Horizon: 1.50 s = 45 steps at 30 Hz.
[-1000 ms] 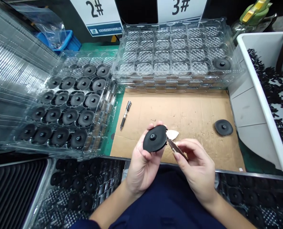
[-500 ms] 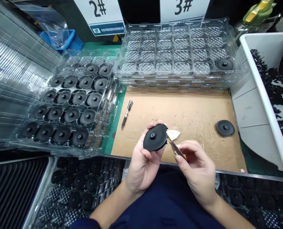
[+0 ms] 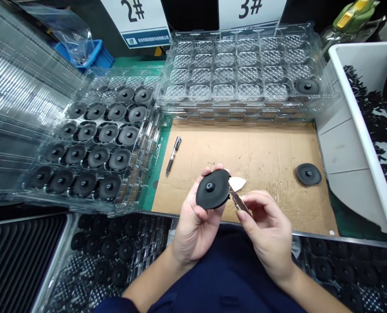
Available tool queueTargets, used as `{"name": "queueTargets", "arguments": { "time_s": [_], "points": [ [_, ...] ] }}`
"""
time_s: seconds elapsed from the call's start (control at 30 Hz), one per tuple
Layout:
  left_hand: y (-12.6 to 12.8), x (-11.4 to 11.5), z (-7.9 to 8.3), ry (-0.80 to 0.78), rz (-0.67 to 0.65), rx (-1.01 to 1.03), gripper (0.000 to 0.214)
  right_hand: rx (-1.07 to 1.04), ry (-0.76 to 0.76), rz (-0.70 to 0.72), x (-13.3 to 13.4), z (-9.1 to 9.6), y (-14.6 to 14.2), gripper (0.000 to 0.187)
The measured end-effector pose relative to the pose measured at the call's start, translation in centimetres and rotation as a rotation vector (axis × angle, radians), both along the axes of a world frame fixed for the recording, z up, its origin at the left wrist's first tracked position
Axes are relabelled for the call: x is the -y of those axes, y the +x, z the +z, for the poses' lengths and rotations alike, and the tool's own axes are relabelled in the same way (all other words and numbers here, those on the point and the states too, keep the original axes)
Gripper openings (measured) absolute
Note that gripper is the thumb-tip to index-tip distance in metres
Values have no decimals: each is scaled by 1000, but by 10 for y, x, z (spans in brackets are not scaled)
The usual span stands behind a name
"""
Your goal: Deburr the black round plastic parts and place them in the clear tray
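Note:
My left hand grips a black round disc with a small hub in its middle, held up over the near edge of a cardboard sheet. My right hand pinches a small metal blade tool, its tip touching the disc's right rim. A white scrap lies on the cardboard just behind the disc. A second black disc lies loose on the cardboard to the right.
A clear tray on the left holds several black discs. A stack of clear trays at the back holds one disc. A pen lies on the cardboard. A white bin with black scraps stands at the right.
The blade tool in my right hand drew slightly away from the disc's rim, then came back against it. The disc and my left hand stayed in place.

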<state>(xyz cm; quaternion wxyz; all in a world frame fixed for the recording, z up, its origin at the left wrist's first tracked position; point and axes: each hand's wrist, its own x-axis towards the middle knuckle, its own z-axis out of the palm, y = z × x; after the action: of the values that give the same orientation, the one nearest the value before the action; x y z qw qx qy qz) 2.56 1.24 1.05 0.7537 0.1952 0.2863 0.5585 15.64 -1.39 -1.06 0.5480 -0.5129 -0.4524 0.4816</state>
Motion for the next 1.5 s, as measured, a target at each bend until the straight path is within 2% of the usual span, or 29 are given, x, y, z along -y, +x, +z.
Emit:
{"name": "queueTargets", "arguments": {
  "time_s": [0.43, 0.67, 1.1, 1.23, 1.4, 1.5],
  "points": [
    [1, -2, -3, -27, 7, -16, 54, 46, 20, 32, 1, 2, -1, 19],
    [1, -2, -2, -35, -5, -38, 52, 9, -5, -33, -1, 1, 0, 21],
    [2, 0, -2, -48, -20, -17, 54, 10, -11, -23, -1, 1, 1, 21],
    [3, -1, -3, -61, -29, -37, 55, 39, 11, -25, 1, 1, 1, 22],
    [5, -1, -3, -87, -19, -37, 55, 97, 128, 92, 5, 2, 1, 26],
    [4, -1, -1, -76, -16, -32, 55, 45, 81, 33, 3, 2, 2, 24]
  ]
}}
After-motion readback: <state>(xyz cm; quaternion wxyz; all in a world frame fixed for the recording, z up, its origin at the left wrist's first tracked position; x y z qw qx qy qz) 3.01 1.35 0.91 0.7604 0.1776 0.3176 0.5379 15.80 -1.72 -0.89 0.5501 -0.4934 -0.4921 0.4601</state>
